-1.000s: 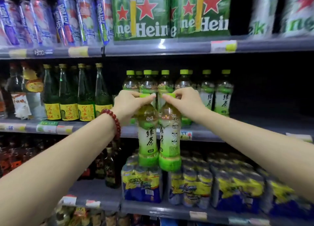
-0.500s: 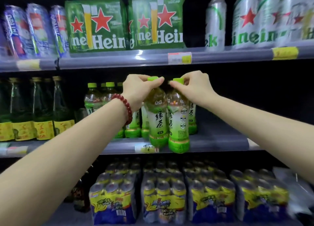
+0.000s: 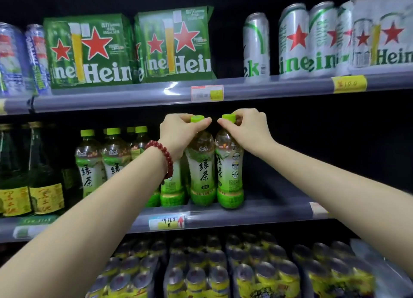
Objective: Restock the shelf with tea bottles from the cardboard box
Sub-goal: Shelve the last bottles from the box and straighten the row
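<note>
Two green tea bottles stand upright side by side near the front edge of the middle shelf [image 3: 257,210]: the left hand [image 3: 178,133] pinches the neck under the cap of the left bottle [image 3: 202,170] and the right hand [image 3: 247,130] pinches that of the right bottle [image 3: 229,170]. Risk, in my judgement: held only at the top and close to the edge, either bottle could tip forward off the shelf on release, or knock its neighbour, since the two look to be touching. Count: two bottles in hand, at least five shelved tea bottles [image 3: 89,163] to their left with more possibly hidden behind; no cardboard box is visible.
</note>
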`<action>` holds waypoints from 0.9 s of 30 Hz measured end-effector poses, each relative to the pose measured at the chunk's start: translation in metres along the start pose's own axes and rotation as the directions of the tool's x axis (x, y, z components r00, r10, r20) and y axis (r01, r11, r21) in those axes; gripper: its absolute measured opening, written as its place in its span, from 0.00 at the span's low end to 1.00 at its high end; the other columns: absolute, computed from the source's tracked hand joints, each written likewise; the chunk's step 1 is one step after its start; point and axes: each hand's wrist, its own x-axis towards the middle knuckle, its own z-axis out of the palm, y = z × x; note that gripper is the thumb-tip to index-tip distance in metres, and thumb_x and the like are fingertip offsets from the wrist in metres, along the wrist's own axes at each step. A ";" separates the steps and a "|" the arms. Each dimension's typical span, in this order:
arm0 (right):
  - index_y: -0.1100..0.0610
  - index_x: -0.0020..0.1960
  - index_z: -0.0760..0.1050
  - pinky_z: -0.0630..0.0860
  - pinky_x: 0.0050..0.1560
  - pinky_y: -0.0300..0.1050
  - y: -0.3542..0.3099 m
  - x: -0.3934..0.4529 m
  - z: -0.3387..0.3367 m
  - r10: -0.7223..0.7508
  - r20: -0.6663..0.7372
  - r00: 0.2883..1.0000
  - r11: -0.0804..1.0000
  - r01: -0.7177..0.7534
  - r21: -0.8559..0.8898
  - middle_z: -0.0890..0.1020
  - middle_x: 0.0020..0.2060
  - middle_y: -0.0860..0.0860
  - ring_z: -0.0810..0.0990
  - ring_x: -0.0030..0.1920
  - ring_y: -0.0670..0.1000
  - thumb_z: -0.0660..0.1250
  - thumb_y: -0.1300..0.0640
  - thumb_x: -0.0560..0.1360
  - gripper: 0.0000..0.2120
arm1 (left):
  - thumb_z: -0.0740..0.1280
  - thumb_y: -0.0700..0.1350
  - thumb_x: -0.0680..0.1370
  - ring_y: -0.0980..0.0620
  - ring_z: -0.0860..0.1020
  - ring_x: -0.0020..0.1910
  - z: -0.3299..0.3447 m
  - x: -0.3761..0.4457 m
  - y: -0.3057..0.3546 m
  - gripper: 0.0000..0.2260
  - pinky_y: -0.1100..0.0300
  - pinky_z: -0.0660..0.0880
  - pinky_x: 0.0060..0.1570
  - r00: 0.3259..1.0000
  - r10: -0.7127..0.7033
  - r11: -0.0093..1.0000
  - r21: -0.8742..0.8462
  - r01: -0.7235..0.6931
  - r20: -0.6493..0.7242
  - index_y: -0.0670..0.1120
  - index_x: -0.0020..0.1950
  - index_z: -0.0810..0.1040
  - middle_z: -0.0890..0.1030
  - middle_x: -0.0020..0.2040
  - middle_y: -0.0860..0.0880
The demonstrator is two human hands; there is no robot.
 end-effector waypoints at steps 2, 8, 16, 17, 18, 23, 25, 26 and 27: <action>0.53 0.39 0.77 0.65 0.31 0.34 0.002 0.003 0.002 0.021 0.028 0.999 0.999 -0.022 0.040 0.77 0.31 0.46 0.74 0.33 0.40 0.69 0.46 0.73 0.12 | 0.74 0.52 0.69 0.52 0.84 0.46 0.003 0.001 -0.003 0.12 0.54 0.80 0.52 1.000 0.012 1.000 -0.004 -0.012 -0.010 0.48 0.48 0.83 0.85 0.45 0.49; 0.56 0.49 0.78 0.66 0.35 0.28 0.012 -0.006 0.013 0.034 0.089 0.995 0.990 -0.046 0.136 0.80 0.39 0.47 0.75 0.38 0.41 0.64 0.50 0.77 0.10 | 0.72 0.54 0.71 0.56 0.74 0.62 0.026 -0.004 -0.029 0.25 0.55 0.71 0.65 0.984 0.079 0.997 -0.005 -0.081 -0.158 0.48 0.66 0.74 0.78 0.62 0.53; 0.49 0.59 0.73 0.71 0.44 0.29 0.029 -0.027 0.008 -0.034 0.237 0.971 0.966 -0.029 0.258 0.81 0.47 0.42 0.78 0.47 0.38 0.65 0.48 0.76 0.13 | 0.75 0.46 0.69 0.58 0.61 0.72 0.023 -0.027 -0.091 0.42 0.54 0.60 0.70 0.986 0.113 0.992 -0.074 -0.105 0.124 0.62 0.74 0.53 0.58 0.76 0.58; 0.48 0.65 0.70 0.71 0.46 0.30 0.032 -0.030 0.008 -0.044 0.262 0.964 0.963 -0.029 0.269 0.80 0.50 0.41 0.78 0.49 0.38 0.67 0.49 0.75 0.19 | 0.76 0.46 0.69 0.56 0.64 0.72 0.022 -0.029 -0.099 0.42 0.52 0.62 0.71 0.984 0.076 0.994 -0.087 -0.063 0.158 0.61 0.74 0.55 0.63 0.75 0.56; 0.46 0.70 0.64 0.71 0.47 0.28 0.035 -0.035 0.010 -0.056 0.290 0.955 0.959 -0.029 0.281 0.79 0.52 0.39 0.77 0.51 0.36 0.70 0.50 0.73 0.28 | 0.75 0.45 0.69 0.54 0.69 0.70 0.021 -0.031 -0.105 0.39 0.51 0.66 0.70 0.983 0.041 0.995 -0.100 -0.023 0.181 0.57 0.74 0.59 0.69 0.72 0.54; 0.38 0.75 0.50 0.73 0.61 0.38 0.053 -0.058 0.024 -0.040 0.266 0.963 0.926 -0.064 0.372 0.75 0.63 0.38 0.76 0.61 0.39 0.76 0.52 0.66 0.47 | 0.74 0.42 0.71 0.53 0.78 0.60 0.019 -0.030 -0.109 0.23 0.54 0.74 0.63 0.977 -0.023 0.993 -0.109 0.047 0.211 0.50 0.64 0.73 0.81 0.58 0.53; 0.41 0.73 0.59 0.75 0.62 0.45 0.057 -0.065 0.027 0.028 0.275 0.961 0.917 -0.134 0.375 0.78 0.61 0.40 0.77 0.61 0.42 0.77 0.48 0.64 0.43 | 0.74 0.46 0.70 0.54 0.78 0.60 0.019 -0.030 -0.111 0.25 0.50 0.73 0.65 0.978 -0.022 0.997 -0.070 0.037 0.206 0.51 0.65 0.72 0.80 0.59 0.54; 0.44 0.69 0.65 0.77 0.61 0.46 0.059 -0.070 0.029 0.062 0.292 0.954 0.919 -0.169 0.356 0.80 0.57 0.41 0.78 0.59 0.42 0.77 0.48 0.64 0.37 | 0.75 0.48 0.69 0.53 0.77 0.61 0.019 -0.031 -0.111 0.27 0.49 0.72 0.65 0.979 -0.022 0.998 -0.049 0.033 0.202 0.51 0.66 0.71 0.80 0.60 0.54; 0.46 0.63 0.71 0.78 0.59 0.46 0.061 -0.075 0.031 0.094 0.309 0.946 0.923 -0.199 0.329 0.81 0.53 0.39 0.79 0.56 0.41 0.77 0.48 0.64 0.30 | 0.75 0.49 0.69 0.54 0.77 0.62 0.019 -0.031 -0.114 0.29 0.48 0.72 0.66 0.980 -0.022 0.999 -0.037 0.030 0.196 0.51 0.67 0.70 0.79 0.61 0.54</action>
